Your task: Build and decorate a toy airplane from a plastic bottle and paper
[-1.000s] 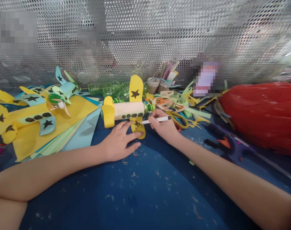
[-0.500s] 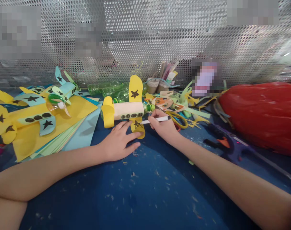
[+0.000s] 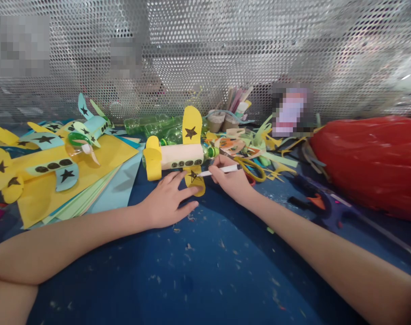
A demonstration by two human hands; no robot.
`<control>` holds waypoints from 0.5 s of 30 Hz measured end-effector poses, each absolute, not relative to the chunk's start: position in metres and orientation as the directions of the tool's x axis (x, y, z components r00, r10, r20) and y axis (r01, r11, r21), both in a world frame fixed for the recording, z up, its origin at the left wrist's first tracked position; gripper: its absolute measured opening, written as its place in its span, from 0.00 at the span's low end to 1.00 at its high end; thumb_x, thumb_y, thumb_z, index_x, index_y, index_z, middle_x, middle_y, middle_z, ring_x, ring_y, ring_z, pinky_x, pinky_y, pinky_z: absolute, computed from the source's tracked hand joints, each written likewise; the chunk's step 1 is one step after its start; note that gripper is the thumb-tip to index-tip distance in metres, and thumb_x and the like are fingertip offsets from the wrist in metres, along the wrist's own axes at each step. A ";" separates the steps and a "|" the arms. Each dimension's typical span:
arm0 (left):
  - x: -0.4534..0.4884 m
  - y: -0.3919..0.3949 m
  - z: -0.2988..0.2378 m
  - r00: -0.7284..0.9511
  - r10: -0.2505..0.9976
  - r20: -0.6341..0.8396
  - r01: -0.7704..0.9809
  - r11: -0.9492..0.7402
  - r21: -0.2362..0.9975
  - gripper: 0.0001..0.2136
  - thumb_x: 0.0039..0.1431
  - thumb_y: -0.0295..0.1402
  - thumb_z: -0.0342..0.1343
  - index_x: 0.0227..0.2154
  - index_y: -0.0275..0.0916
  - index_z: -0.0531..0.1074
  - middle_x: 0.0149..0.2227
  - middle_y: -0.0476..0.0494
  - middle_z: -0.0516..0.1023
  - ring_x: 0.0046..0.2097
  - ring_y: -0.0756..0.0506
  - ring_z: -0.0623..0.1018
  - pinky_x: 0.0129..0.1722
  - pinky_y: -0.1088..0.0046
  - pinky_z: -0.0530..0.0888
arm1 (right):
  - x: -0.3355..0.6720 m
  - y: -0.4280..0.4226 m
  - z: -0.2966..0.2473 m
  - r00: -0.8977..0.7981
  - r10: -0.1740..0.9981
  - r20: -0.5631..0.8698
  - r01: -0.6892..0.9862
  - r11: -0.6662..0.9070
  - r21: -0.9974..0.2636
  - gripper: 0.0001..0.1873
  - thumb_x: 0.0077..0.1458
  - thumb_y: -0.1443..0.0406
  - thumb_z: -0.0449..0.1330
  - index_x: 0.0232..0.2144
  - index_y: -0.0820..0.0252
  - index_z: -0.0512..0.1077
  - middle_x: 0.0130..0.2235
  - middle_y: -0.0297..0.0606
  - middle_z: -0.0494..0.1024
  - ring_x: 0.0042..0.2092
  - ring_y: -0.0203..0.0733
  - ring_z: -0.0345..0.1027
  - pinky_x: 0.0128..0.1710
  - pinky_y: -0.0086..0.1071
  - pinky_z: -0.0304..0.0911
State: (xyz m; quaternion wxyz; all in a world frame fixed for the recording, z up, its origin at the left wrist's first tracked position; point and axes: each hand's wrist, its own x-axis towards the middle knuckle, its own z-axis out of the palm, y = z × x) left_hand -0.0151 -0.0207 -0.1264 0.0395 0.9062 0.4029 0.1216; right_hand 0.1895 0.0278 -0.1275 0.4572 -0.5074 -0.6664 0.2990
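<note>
In the middle lies a toy airplane (image 3: 181,155) made from a green plastic bottle wrapped in pale paper, with dark oval windows along its side. Its far yellow wing (image 3: 192,122) carries a filled black star. On the near yellow wing (image 3: 197,186) is a star outline, partly filled in. My right hand (image 3: 230,178) grips a white marker (image 3: 222,170), its tip on the near wing's star. My left hand (image 3: 169,198) lies with fingers spread beside the airplane, its fingertips against the near wing and the bottle's lower side.
More paper airplanes (image 3: 53,158) rest at the left on coloured paper sheets (image 3: 113,198). Behind are green bottles (image 3: 151,124) and cups of sticks (image 3: 222,119). Yellow-handled scissors (image 3: 254,169), paper scraps (image 3: 259,142), a purple glue gun (image 3: 330,203) and a red bag (image 3: 371,162) occupy the right.
The star on the near wing has a little more black inside its outline. Both hands stay in nearly the same place.
</note>
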 end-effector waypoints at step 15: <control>-0.014 -0.021 -0.126 0.645 0.745 0.169 0.724 -0.667 0.177 0.19 0.67 0.45 0.45 0.55 0.45 0.69 0.63 0.34 0.56 0.63 0.31 0.57 0.60 0.47 0.60 | 0.189 0.030 -0.129 -0.072 0.953 0.293 0.405 0.297 -0.865 0.09 0.47 0.65 0.55 0.20 0.55 0.59 0.16 0.26 0.64 0.20 0.33 0.55 0.24 0.30 0.53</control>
